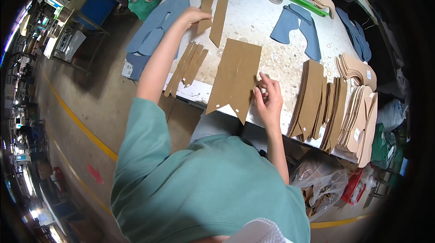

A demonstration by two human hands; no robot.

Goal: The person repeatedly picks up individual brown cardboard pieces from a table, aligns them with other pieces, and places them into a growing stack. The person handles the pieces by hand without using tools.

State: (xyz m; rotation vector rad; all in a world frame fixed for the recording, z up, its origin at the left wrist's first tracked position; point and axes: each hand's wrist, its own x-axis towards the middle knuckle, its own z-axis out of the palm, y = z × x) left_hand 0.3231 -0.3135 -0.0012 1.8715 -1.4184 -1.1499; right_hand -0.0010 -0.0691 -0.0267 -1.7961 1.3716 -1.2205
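Right hand (269, 98) half-curled, nothing visibly held, beside brown panels (226, 75) at table's (253, 25) near edge; a sleeve brush could drag their tips. Farther, left hand (195, 15) pinches brown strip (205, 27); sloppy lift could skew neighbouring strip (219, 21).

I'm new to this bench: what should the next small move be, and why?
Probably lift the brown strip with the left hand, since that hand's fingers are at it, while the right hand is beside the large brown panels.
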